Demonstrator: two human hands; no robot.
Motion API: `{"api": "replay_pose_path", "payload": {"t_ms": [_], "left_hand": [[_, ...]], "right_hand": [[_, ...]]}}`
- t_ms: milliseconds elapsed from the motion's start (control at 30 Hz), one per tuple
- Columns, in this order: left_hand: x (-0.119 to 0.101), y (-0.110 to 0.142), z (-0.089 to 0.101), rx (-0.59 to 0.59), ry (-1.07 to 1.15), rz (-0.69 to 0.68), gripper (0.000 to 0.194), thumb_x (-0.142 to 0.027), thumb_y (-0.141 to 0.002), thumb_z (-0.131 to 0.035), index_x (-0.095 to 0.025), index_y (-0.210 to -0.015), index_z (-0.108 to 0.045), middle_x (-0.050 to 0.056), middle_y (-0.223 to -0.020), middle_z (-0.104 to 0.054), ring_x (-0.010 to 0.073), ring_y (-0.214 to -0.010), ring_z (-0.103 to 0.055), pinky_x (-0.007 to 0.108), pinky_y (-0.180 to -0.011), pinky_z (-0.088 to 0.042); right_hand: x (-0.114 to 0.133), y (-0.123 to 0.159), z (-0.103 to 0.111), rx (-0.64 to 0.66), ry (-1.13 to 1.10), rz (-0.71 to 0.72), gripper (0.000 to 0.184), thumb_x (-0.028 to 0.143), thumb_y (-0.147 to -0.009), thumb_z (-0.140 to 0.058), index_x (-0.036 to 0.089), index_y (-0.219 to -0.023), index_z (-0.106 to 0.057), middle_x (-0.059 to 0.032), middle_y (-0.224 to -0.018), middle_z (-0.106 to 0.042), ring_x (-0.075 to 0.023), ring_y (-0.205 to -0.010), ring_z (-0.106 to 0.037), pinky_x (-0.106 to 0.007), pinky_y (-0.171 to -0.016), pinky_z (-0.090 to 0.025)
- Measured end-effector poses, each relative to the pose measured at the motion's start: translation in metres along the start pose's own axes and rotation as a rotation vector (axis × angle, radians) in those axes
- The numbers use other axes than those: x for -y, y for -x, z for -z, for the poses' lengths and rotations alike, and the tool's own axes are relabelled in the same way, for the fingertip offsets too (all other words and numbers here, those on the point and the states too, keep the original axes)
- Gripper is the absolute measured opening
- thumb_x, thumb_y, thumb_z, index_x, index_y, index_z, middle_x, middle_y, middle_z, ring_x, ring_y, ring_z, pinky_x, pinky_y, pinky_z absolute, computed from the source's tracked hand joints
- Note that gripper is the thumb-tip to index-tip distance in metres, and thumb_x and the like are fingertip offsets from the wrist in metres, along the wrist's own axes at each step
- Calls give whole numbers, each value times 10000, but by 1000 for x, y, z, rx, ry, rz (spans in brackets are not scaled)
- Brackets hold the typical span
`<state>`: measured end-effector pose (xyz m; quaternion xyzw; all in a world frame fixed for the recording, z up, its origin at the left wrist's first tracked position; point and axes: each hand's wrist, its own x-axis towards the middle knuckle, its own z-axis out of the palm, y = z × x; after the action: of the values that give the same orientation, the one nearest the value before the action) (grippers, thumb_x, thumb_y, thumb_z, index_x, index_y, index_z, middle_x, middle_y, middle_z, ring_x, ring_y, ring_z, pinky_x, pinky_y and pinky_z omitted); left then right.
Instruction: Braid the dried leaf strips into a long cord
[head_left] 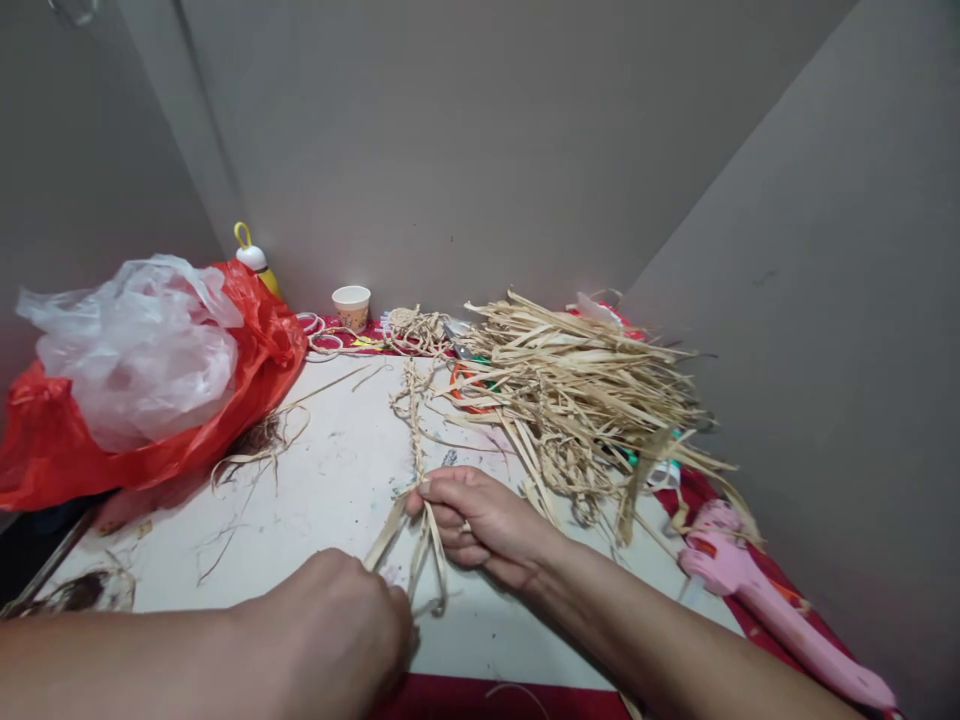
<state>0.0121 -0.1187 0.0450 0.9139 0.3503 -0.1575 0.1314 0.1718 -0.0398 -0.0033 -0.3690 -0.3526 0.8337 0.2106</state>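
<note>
A thin braid of pale dried straw (416, 430) runs up the white board from my right hand (469, 515). That hand is closed, its thumb and fingertips pinching the braid's near end. Several loose straw strands (431, 560) fan out below the pinch toward me. My left hand (349, 620) is closed in a fist lower down and to the left. One flat strand (386, 535) stretches from the braid into it; the fingers' far side is hidden.
A big heap of dried straw (585, 370) covers the right back. A pink glue gun (780, 600) lies at the right edge. Red and clear plastic bags (150, 350) stand left. A paper cup (351, 307) and a yellow-white bottle (257, 262) are at the back, by grey walls.
</note>
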Motion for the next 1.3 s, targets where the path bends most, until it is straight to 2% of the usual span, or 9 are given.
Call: {"api": "replay_pose_path", "payload": {"t_ms": [100, 167, 200, 267, 400, 567, 767, 1033, 1300], "left_hand": [[20, 7, 28, -245, 375, 256, 300, -257, -881, -383, -173, -661, -569, 1, -572, -560, 102, -489, -465, 222, -484, -304], [39, 1, 35, -527, 527, 388, 273, -282, -869, -397, -160, -696, -568, 3, -616, -553, 111, -580, -472, 233, -566, -338], [47, -5, 34, -562, 674, 397, 209, -281, -849, -433, -154, -798, -590, 10, -699, -587, 118, -645, -498, 236, -617, -362], [60, -21, 25, -475, 1082, 395, 208, -303, -790, -512, -138, -893, -585, 3, -716, -590, 112, -636, -503, 232, -616, -377], [62, -48, 0, -222, 1713, 247, 165, -296, -739, -508, -138, -713, -544, -9, -602, -544, 97, -501, -485, 234, -534, -369], [55, -54, -11, -277, 1525, 307, 193, -273, -731, -444, -154, -592, -506, -75, -428, -328, 62, -389, -194, 241, -419, -123], [60, -51, -17, -334, 1236, 272, 177, -244, -726, -413, -150, -626, -523, -57, -512, -381, 85, -508, -309, 236, -500, -233], [58, -47, -12, -129, 1566, 339, 231, -380, -760, -456, -175, -658, -485, -93, -481, -319, 46, -356, -169, 236, -364, -69], [56, -53, -17, -166, 1583, 325, 246, -311, -772, -458, -185, -565, -409, -86, -437, -323, 43, -348, -194, 231, -360, -105]], "right_hand": [[3, 1, 1, 49, -39, 17, 164, 265, -732, -625, 105, -710, -594, 116, -447, -207, -11, -374, -116, -152, -332, -47], [4, 0, 1, 73, -54, 28, 157, 261, -740, -620, 109, -714, -592, 118, -444, -209, -9, -367, -111, -149, -332, -52], [3, 0, 2, 77, -57, 32, 155, 261, -742, -618, 111, -717, -590, 120, -443, -209, -8, -365, -109, -148, -333, -56], [3, -1, 3, 74, -48, 35, 153, 263, -736, -616, 114, -717, -587, 123, -438, -211, -8, -360, -110, -149, -334, -61], [2, -3, 4, 80, 6, 26, 142, 259, -715, -595, 123, -684, -568, 119, -413, -236, -10, -347, -113, -161, -334, -49], [2, -3, 0, 59, 108, 5, 118, 244, -692, -557, 151, -641, -506, 111, -420, -254, -14, -344, -126, -164, -331, -47], [-2, -6, -1, -9, 302, 4, 110, 261, -708, -507, 173, -643, -499, 106, -410, -290, -27, -313, -148, -170, -309, -74], [-4, -8, 4, -68, 786, 264, 202, 210, -776, -448, 135, -607, -530, 54, -475, -369, -60, -450, -290, -187, -421, -220], [-8, -3, 5, -136, 1000, 382, 244, 218, -818, -442, 136, -636, -583, -9, -577, -535, -118, -595, -450, -206, -552, -331]]}}
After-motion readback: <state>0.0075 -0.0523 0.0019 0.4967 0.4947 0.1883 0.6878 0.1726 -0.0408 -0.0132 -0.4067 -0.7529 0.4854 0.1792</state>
